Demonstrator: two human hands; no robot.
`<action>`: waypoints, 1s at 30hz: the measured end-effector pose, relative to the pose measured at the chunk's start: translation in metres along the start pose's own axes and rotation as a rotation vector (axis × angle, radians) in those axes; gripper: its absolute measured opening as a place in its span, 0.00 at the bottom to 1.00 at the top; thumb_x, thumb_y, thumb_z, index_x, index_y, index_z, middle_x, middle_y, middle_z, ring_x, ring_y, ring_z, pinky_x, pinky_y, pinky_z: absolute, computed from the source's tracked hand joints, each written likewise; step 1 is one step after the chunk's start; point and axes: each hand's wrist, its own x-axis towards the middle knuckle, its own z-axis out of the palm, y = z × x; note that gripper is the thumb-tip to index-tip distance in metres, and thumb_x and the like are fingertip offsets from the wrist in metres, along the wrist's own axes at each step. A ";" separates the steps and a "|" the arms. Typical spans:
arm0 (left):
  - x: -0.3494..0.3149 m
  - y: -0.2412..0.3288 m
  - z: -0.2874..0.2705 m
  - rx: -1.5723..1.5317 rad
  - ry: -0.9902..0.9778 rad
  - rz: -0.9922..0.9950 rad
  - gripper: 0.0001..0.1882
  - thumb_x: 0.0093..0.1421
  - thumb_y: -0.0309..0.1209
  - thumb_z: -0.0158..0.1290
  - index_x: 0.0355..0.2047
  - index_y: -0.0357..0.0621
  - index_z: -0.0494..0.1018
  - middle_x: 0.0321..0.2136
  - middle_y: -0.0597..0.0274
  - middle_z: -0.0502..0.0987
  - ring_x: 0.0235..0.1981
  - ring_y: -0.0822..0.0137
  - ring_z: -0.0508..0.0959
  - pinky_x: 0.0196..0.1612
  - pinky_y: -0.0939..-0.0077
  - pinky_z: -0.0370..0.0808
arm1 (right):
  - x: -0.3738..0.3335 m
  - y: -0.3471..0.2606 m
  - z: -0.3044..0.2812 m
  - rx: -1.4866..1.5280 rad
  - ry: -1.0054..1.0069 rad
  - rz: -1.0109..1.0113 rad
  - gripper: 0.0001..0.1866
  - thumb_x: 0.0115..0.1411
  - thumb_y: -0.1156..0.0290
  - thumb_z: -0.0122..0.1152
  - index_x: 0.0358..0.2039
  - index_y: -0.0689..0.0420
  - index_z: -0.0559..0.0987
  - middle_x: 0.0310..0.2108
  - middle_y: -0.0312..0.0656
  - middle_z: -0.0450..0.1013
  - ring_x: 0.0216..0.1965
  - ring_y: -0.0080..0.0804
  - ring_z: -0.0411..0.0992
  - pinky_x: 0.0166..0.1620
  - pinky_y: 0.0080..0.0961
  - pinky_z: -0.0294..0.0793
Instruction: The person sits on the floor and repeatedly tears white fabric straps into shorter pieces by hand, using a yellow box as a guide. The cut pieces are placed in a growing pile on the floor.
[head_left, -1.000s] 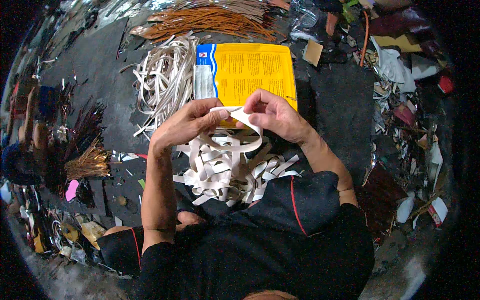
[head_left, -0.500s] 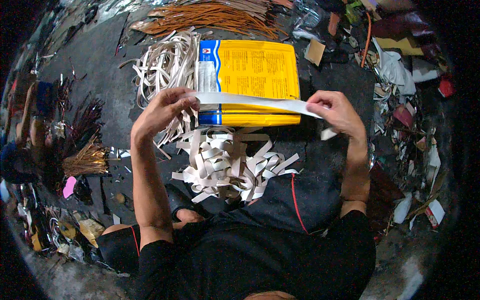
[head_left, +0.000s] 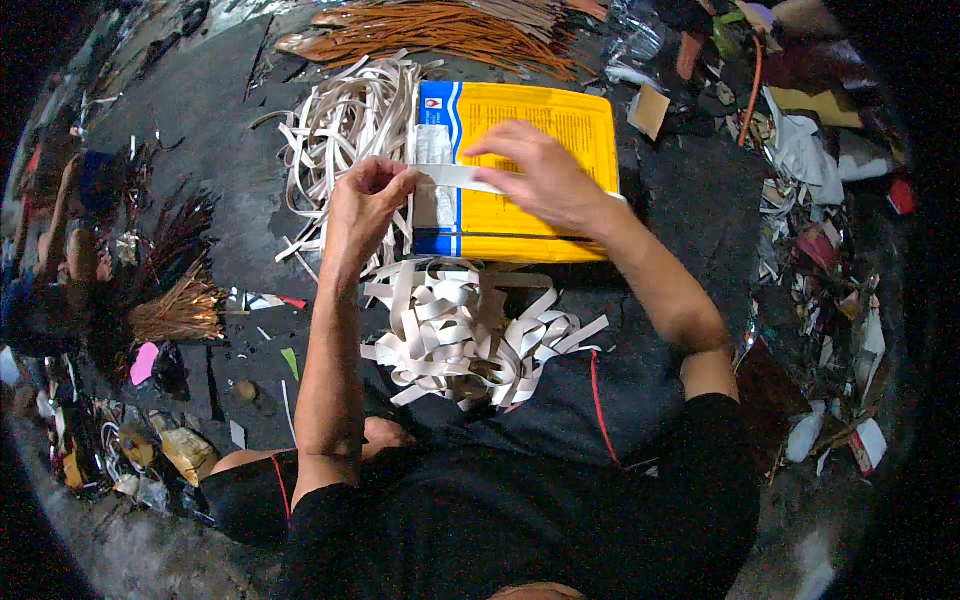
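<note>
A flat white strip [head_left: 447,176] runs across the yellow and blue package [head_left: 540,225], which lies flat in front of me. My left hand [head_left: 365,205] pinches the strip's left end between thumb and fingers, at the package's left edge. Over the package, my right hand [head_left: 550,180] is slightly blurred, its fingers apart and the lower ones at the strip. The hand hides part of the strip's length. Beyond the package's left side lies a heap of narrow pale strips [head_left: 350,130]. Closer to my body is a pile of wider white strips [head_left: 450,325], curled and tangled.
Bundles of thin brown strips [head_left: 430,35] lie at the far side. Scraps and a white crumpled sheet [head_left: 805,150] litter the right. A brush-like brown bundle [head_left: 180,305], a pink piece [head_left: 145,363] and more scraps lie on the left. My dark-clad legs flank the wide-strip pile.
My right hand has moved left from the strip's right end to above the package, its fingers spreading. My left hand has shifted slightly right and still pinches the strip, which is now over the package's middle.
</note>
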 end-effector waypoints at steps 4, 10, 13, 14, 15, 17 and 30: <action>0.004 -0.014 0.001 0.063 0.050 0.083 0.11 0.58 0.33 0.59 0.32 0.36 0.76 0.25 0.66 0.78 0.24 0.78 0.72 0.28 0.84 0.69 | 0.022 -0.002 0.039 0.110 0.039 -0.010 0.09 0.58 0.71 0.59 0.38 0.60 0.78 0.36 0.47 0.73 0.41 0.44 0.73 0.46 0.34 0.71; 0.004 -0.027 0.006 -0.094 0.073 -0.001 0.11 0.59 0.34 0.58 0.33 0.36 0.76 0.26 0.65 0.78 0.26 0.78 0.74 0.30 0.84 0.70 | 0.023 0.003 0.049 0.202 0.051 -0.005 0.07 0.56 0.75 0.58 0.36 0.59 0.79 0.34 0.46 0.74 0.36 0.43 0.74 0.42 0.33 0.73; 0.004 -0.022 0.006 -0.117 0.038 -0.071 0.11 0.60 0.34 0.57 0.35 0.38 0.76 0.28 0.65 0.79 0.27 0.78 0.72 0.31 0.85 0.67 | 0.019 0.010 0.054 0.171 0.052 -0.045 0.08 0.55 0.77 0.59 0.37 0.59 0.79 0.33 0.45 0.73 0.35 0.41 0.73 0.41 0.32 0.74; 0.005 -0.025 0.007 -0.163 0.033 -0.088 0.10 0.60 0.34 0.57 0.35 0.38 0.76 0.28 0.66 0.78 0.26 0.79 0.71 0.30 0.85 0.66 | 0.018 0.012 0.055 0.151 0.050 -0.063 0.09 0.55 0.77 0.59 0.38 0.58 0.79 0.32 0.44 0.73 0.35 0.40 0.73 0.40 0.31 0.74; 0.007 -0.029 0.008 -0.210 0.029 -0.104 0.10 0.60 0.34 0.57 0.35 0.38 0.76 0.28 0.66 0.78 0.26 0.79 0.70 0.29 0.85 0.65 | 0.016 0.012 0.056 0.119 0.059 -0.081 0.10 0.54 0.78 0.60 0.38 0.58 0.79 0.32 0.44 0.73 0.35 0.40 0.73 0.40 0.31 0.73; 0.008 -0.035 0.008 -0.322 -0.001 -0.112 0.10 0.61 0.34 0.56 0.35 0.39 0.75 0.28 0.68 0.77 0.24 0.80 0.68 0.28 0.86 0.64 | 0.017 0.010 0.057 0.063 0.077 -0.125 0.11 0.51 0.79 0.61 0.37 0.58 0.80 0.32 0.43 0.72 0.35 0.40 0.73 0.40 0.31 0.73; 0.001 -0.038 0.009 -0.532 0.017 -0.173 0.11 0.62 0.35 0.54 0.37 0.38 0.75 0.29 0.68 0.76 0.26 0.80 0.69 0.32 0.88 0.66 | 0.021 0.000 0.068 -0.005 0.197 -0.090 0.08 0.50 0.67 0.65 0.28 0.56 0.79 0.28 0.40 0.71 0.34 0.40 0.71 0.38 0.34 0.71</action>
